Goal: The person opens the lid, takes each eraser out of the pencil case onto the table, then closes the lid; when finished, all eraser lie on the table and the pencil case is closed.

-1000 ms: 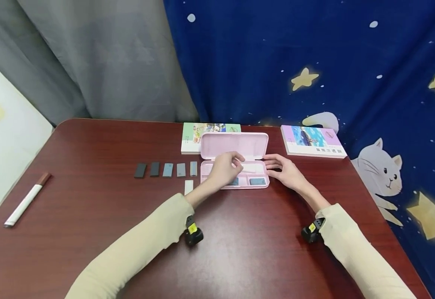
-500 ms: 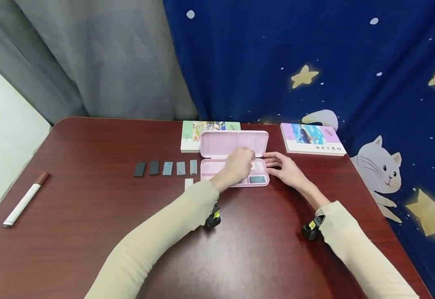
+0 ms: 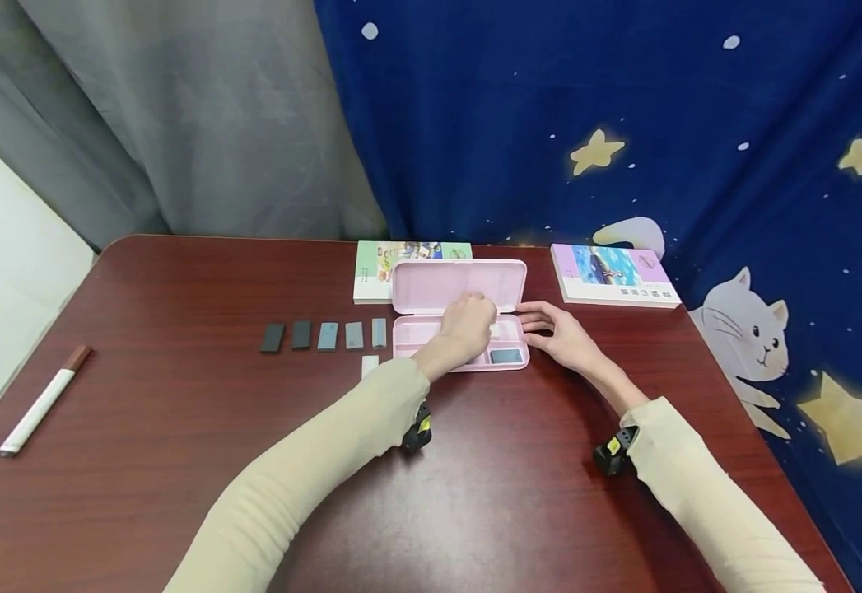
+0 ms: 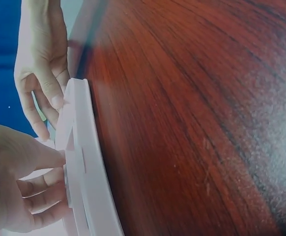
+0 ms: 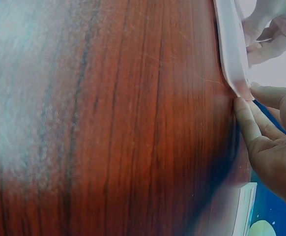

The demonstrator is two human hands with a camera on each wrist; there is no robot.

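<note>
A pink pencil case (image 3: 407, 327) lies with its lid (image 3: 431, 284) raised near the table's back edge. My left hand (image 3: 468, 321) reaches down into its back compartment, fingers curled inward; the fingertips and anything between them are hidden in the head view. In the left wrist view, the thumb and fingers (image 4: 44, 184) of that hand dip behind the case's front wall. My right hand (image 3: 564, 338) holds the right end of the case, thumb and fingers (image 5: 248, 120) at its corner. A blue-grey rectangular block (image 3: 506, 356) lies in the front right compartment.
Left of the case is a row of several small blocks (image 3: 300, 335), dark to light blue-grey, with a white block (image 3: 370, 365) in front. A green book (image 3: 371, 280) lies behind the case, a purple one (image 3: 616, 276) at right. A white marker (image 3: 45, 403) with brown cap lies far left.
My left hand has moved right and down from above the pencil case into its back compartment, then stayed there over the last half second. The right hand has stayed at the case's right end.
</note>
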